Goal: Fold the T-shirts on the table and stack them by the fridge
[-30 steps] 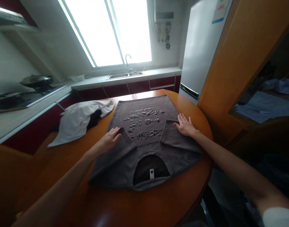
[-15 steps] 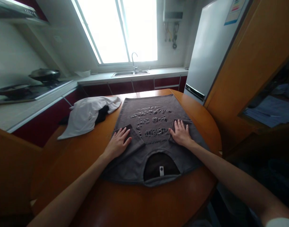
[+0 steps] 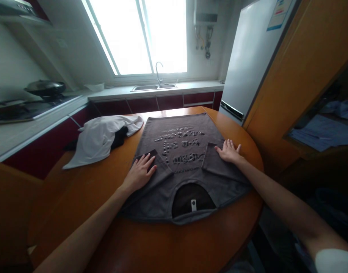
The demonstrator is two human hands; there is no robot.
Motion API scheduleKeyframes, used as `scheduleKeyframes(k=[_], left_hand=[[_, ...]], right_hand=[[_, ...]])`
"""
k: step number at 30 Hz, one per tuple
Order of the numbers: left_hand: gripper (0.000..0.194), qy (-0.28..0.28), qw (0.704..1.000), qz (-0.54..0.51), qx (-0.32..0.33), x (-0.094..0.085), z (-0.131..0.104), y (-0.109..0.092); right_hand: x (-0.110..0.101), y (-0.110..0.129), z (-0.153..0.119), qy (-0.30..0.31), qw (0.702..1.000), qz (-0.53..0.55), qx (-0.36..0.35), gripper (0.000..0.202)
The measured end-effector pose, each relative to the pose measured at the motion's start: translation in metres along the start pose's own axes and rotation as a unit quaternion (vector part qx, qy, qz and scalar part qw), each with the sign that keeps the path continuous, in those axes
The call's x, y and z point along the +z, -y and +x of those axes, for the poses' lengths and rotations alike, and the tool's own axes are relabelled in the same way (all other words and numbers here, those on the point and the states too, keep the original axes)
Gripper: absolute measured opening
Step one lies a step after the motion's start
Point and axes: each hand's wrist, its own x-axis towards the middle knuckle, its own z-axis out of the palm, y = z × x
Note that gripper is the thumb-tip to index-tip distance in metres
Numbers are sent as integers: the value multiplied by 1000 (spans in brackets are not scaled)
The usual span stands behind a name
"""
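Observation:
A dark grey shirt (image 3: 151, 201) with raised lettering lies flat on the wooden table (image 3: 174, 246), its neck opening and white tag towards me. Both sleeves are folded inward over the body. My left hand (image 3: 140, 172) rests with fingers spread on the left sleeve. On the right, my right hand (image 3: 229, 151) lies open at the shirt's outer edge, beside the folded right sleeve, fingers apart. Neither hand grips anything.
A white garment (image 3: 97, 138) and a black cloth (image 3: 119, 137) lie at the table's back left. Beyond are a counter with a sink (image 3: 154, 87), a pan (image 3: 46, 88) on the stove, and a fridge (image 3: 246, 57) at the right.
My right hand has moved right, off the right sleeve's end to the shirt's outer edge. My left hand stays on the left sleeve. The view has shifted slightly.

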Motion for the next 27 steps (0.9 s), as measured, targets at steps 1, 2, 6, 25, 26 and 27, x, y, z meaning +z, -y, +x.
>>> scheduleKeyframes(k=[1, 2, 6, 25, 26, 27], left_hand=[[62, -1, 1000, 0, 1, 0, 0, 0], [61, -2, 1000, 0, 2, 0, 0, 0], [62, -5, 1000, 2, 4, 0, -1, 0], [61, -5, 1000, -4, 1, -1, -1, -1], [61, -5, 1000, -8, 1, -1, -1, 0], [61, -5, 1000, -13, 1, -1, -1, 0]], right_hand=[[5, -5, 2, 5, 1000, -1, 7, 94], [10, -10, 3, 8, 1000, -1, 10, 95], [12, -23, 14, 12, 999, 33, 33, 96], [3, -60, 31, -19, 992, 58, -114, 63], [3, -61, 31, -24, 989, 70, -127, 60], [2, -62, 30, -27, 987, 79, -138, 57]])
